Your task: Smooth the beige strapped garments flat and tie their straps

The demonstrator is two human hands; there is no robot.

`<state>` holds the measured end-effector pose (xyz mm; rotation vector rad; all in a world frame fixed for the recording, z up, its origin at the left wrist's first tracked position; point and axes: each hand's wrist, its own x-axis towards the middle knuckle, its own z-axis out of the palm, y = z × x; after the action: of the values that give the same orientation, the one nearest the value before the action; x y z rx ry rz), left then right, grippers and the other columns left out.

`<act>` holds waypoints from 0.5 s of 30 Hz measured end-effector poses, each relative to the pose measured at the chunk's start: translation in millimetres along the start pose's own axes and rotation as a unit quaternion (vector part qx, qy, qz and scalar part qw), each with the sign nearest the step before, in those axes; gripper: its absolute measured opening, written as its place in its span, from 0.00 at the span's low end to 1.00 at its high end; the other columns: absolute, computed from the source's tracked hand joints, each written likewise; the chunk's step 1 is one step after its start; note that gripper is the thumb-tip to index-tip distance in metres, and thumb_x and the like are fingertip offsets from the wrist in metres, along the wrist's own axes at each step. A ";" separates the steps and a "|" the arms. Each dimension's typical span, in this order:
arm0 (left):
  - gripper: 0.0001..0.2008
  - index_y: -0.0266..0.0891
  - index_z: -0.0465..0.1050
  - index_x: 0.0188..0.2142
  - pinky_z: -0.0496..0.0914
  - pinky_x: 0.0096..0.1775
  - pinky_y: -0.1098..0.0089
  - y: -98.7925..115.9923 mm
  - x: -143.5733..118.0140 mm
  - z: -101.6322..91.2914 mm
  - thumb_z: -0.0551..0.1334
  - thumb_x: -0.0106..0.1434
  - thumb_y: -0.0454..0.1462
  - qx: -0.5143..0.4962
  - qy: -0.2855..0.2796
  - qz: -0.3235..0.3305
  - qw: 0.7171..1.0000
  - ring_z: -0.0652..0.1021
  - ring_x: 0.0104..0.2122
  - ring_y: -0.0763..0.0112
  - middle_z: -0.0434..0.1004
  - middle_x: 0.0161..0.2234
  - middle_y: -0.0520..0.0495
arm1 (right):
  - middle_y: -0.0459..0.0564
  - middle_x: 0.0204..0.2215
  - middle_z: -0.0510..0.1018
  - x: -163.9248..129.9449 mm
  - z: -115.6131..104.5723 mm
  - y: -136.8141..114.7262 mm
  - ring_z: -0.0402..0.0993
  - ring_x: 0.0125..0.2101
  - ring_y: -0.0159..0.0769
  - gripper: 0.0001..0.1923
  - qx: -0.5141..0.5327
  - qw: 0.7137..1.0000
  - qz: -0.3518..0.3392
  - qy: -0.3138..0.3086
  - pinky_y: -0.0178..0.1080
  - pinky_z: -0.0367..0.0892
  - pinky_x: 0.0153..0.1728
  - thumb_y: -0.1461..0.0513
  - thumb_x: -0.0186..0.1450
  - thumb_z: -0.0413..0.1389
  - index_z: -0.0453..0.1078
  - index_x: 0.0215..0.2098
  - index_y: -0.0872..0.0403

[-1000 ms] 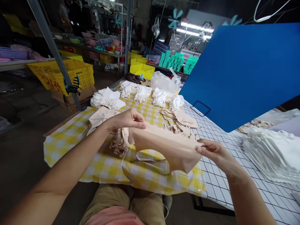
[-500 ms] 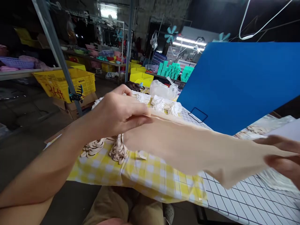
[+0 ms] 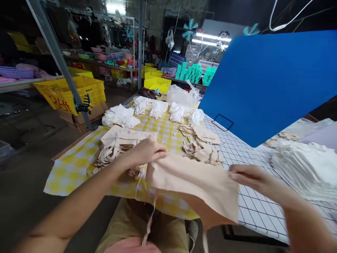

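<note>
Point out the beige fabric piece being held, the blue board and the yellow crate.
beige fabric piece (image 3: 195, 182), head view, middle of the panel.
blue board (image 3: 268, 84), head view, centre of its face.
yellow crate (image 3: 86, 88), head view, front mesh wall.

Got a beige cloth piece (image 3: 195, 184) stretched between my hands, left hand (image 3: 147, 151) pinching its top left corner and right hand (image 3: 249, 177) gripping the right edge, with two thin straps dangling off the bottom over my lap. It's hanging just above the front edge of the counter (image 3: 263, 211), over the yellow checked cloth (image 3: 76, 163). Stacks of beige pieces (image 3: 118, 144) sit right behind my left hand, white bundles (image 3: 119, 116) further back, and a big blue board (image 3: 271, 80) leans on my right.
</note>
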<state>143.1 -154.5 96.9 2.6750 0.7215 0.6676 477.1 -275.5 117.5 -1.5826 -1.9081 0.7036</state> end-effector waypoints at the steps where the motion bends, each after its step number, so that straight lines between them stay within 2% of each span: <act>1: 0.09 0.39 0.75 0.28 0.63 0.37 0.70 -12.9 3.6 26.9 0.58 0.61 0.38 0.018 -0.041 -0.027 0.999 0.72 0.24 0.72 0.74 0.22 0.51 | 0.45 0.17 0.68 13.0 17.9 11.6 0.64 0.20 0.32 0.16 -0.004 0.994 0.033 -0.102 0.34 0.60 0.20 0.51 0.58 0.56 0.67 0.19 0.53; 2: 0.09 0.37 0.74 0.26 0.63 0.37 0.69 -23.9 7.0 52.0 0.58 0.60 0.36 0.045 -0.079 -0.049 0.995 0.71 0.23 0.71 0.73 0.21 0.50 | 0.44 0.17 0.67 23.6 34.8 24.9 0.65 0.20 0.32 0.17 -0.002 0.988 0.062 -0.143 0.34 0.60 0.21 0.51 0.59 0.54 0.66 0.19 0.53; 3: 0.08 0.36 0.74 0.26 0.63 0.37 0.68 -32.6 10.5 74.2 0.59 0.60 0.35 0.078 -0.109 -0.066 0.989 0.71 0.23 0.70 0.72 0.20 0.49 | 0.43 0.16 0.66 31.8 49.6 39.2 0.65 0.19 0.31 0.18 -0.012 0.984 0.088 -0.155 0.34 0.60 0.21 0.51 0.58 0.53 0.64 0.18 0.54; 4: 0.08 0.35 0.74 0.26 0.63 0.37 0.67 -39.0 14.0 92.3 0.58 0.60 0.35 0.110 -0.135 -0.083 0.981 0.72 0.24 0.68 0.72 0.20 0.47 | 0.43 0.15 0.65 37.9 61.8 53.6 0.63 0.18 0.30 0.18 -0.041 0.982 0.106 -0.151 0.34 0.58 0.20 0.52 0.58 0.52 0.62 0.17 0.54; 6: 0.11 0.33 0.73 0.27 0.64 0.38 0.65 -46.1 21.5 115.5 0.56 0.62 0.35 0.141 -0.154 -0.097 0.973 0.73 0.26 0.66 0.73 0.22 0.45 | 0.42 0.13 0.63 45.8 76.8 79.0 0.59 0.17 0.29 0.17 -0.115 0.980 0.117 -0.109 0.33 0.54 0.19 0.55 0.58 0.50 0.58 0.15 0.53; 9: 0.13 0.32 0.73 0.31 0.63 0.44 0.60 -47.4 31.6 125.0 0.52 0.65 0.35 0.146 -0.148 -0.105 0.972 0.74 0.30 0.63 0.74 0.26 0.42 | 0.42 0.13 0.62 52.6 81.6 102.5 0.57 0.18 0.30 0.14 -0.163 0.978 0.118 -0.053 0.34 0.52 0.20 0.57 0.57 0.49 0.57 0.16 0.52; 11: 0.10 0.32 0.71 0.38 0.62 0.46 0.58 -45.1 34.3 126.1 0.53 0.64 0.34 0.147 -0.108 -0.119 0.976 0.74 0.37 0.60 0.74 0.35 0.39 | 0.44 0.17 0.66 55.0 82.7 108.7 0.61 0.20 0.32 0.11 -0.182 0.977 0.111 -0.016 0.35 0.56 0.22 0.58 0.58 0.48 0.61 0.19 0.52; 13: 0.14 0.34 0.67 0.48 0.62 0.49 0.57 -41.3 30.6 130.4 0.55 0.62 0.32 0.145 -0.044 -0.142 0.978 0.71 0.47 0.56 0.70 0.46 0.36 | 0.49 0.26 0.72 54.3 89.3 110.1 0.66 0.25 0.36 0.08 -0.218 0.970 0.093 0.054 0.37 0.61 0.26 0.60 0.58 0.47 0.66 0.27 0.53; 15: 0.22 0.36 0.59 0.56 0.60 0.53 0.56 -36.2 19.3 139.5 0.56 0.61 0.33 0.135 -0.003 -0.156 0.978 0.64 0.55 0.54 0.64 0.54 0.35 | 0.56 0.38 0.72 49.0 103.4 108.8 0.70 0.34 0.41 0.12 -0.258 0.953 0.068 0.142 0.41 0.65 0.32 0.61 0.59 0.47 0.69 0.37 0.54</act>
<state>213.6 -135.6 -28.7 2.7041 1.2792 0.5098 472.2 -213.7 -27.7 -2.0154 -1.8655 0.0041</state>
